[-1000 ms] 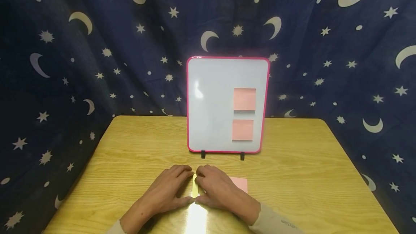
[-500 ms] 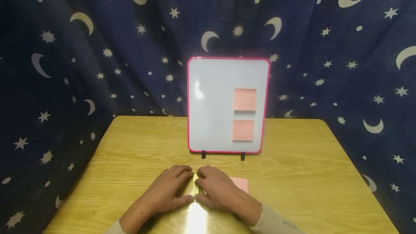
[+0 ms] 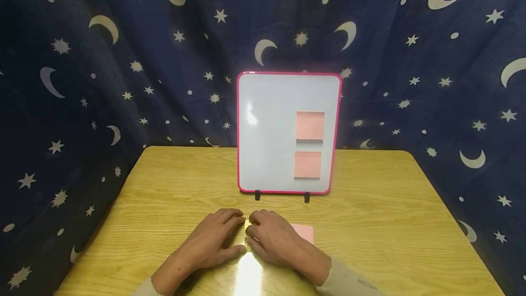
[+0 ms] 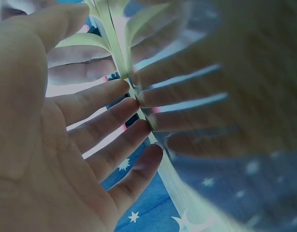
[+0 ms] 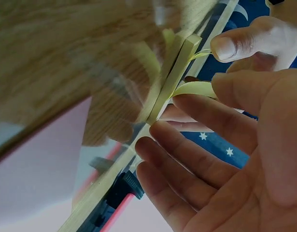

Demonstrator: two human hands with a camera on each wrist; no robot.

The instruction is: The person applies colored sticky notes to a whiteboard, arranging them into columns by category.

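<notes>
A yellow sticky note pad (image 5: 175,79) lies on the table between my hands, largely covered by them in the head view. My right hand (image 3: 275,236) pinches a curled-up yellow sheet (image 5: 194,89) of it between thumb and index finger; the other fingers rest near the tabletop. My left hand (image 3: 213,236) spans the pad's left side, its fingers fairly straight and touching down at the far end. Its thumb (image 5: 228,48) touches the pad's near end, by a thin bent yellow edge. A pink sticky note pad (image 3: 303,232) lies partly under the right wrist.
A pink-framed whiteboard (image 3: 267,150) stands on black feet behind the hands. Two pink sticky notes, an upper note (image 3: 310,125) and a lower note (image 3: 307,164), are on its right half. The wooden table (image 3: 370,223) reaches to a dark blue star-patterned curtain (image 3: 197,58).
My right thumb has moved away from the left thumb, forward over the pad, with a yellow sheet bent up at it. The left hand has stayed in place.
</notes>
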